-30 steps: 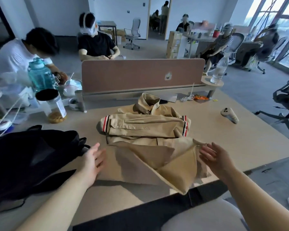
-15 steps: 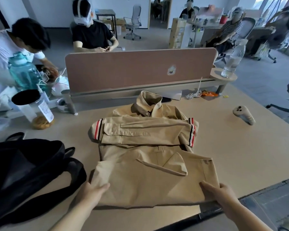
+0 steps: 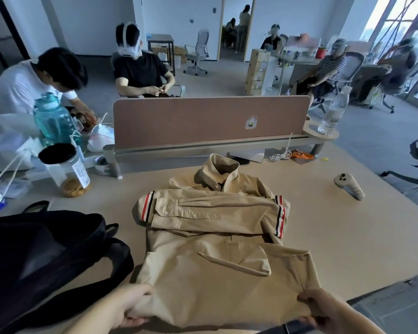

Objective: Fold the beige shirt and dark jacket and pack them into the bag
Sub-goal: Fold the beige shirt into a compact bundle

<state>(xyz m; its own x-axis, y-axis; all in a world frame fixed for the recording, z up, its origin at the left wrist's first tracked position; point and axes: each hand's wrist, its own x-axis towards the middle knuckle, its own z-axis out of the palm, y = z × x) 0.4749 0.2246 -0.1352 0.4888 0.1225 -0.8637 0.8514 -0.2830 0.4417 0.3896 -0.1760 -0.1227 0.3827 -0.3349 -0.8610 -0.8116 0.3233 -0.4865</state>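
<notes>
The beige shirt lies on the table, collar away from me, with both striped-cuff sleeves folded across its chest. My left hand grips the hem's near left corner. At the near right corner my right hand grips the hem too, and the bottom edge is lifted slightly off the table. The black bag lies at the left, right beside the shirt. I see no dark jacket.
A desk divider bounds the far side of the table. A game controller lies to the right, a black-lidded jar and teal bottle at the far left. Several people sit beyond.
The shirt's lower half has been spread flat toward me. Both hands moved from above the cloth down to the hem's corners and took hold of them.
</notes>
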